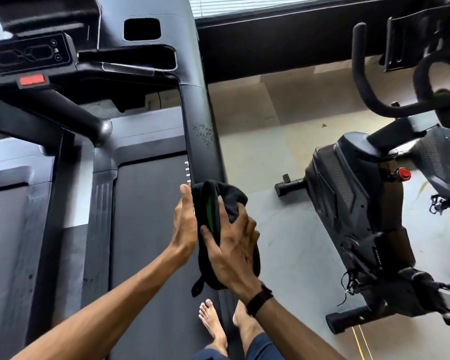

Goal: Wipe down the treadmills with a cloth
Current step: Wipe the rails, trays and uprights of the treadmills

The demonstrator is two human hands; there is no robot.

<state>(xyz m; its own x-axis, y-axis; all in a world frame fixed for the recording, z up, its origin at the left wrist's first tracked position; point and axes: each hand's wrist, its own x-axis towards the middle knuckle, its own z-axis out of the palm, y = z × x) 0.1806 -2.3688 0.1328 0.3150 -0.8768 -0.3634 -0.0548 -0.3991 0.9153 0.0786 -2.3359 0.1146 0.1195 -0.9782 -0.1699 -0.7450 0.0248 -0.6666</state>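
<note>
A black cloth (225, 203) with a green strip showing in its folds is being held wrapped around the lower part of the treadmill's right handrail (202, 141) — the landmark for everything here. The cloth is being gripped from the handrail's right by the right hand (234, 245), its fingers spread and curled over the fabric, a dark band (259, 300) being worn at that wrist. On the handrail's left, the left hand (185, 219) is being laid flat against the cloth's edge with its fingers straight and pressed together. Higher up the handrail, a patch of pale specks (204, 133) is showing. To the handrail's left the treadmill belt (151, 229) is being stood on by two bare feet (213, 326), and the console (29, 54) with a red button (33, 80) is sitting up and to the left. Well to the handrail's right — on the pale floor (283, 229) — an exercise bike (361, 203) is standing.
</note>
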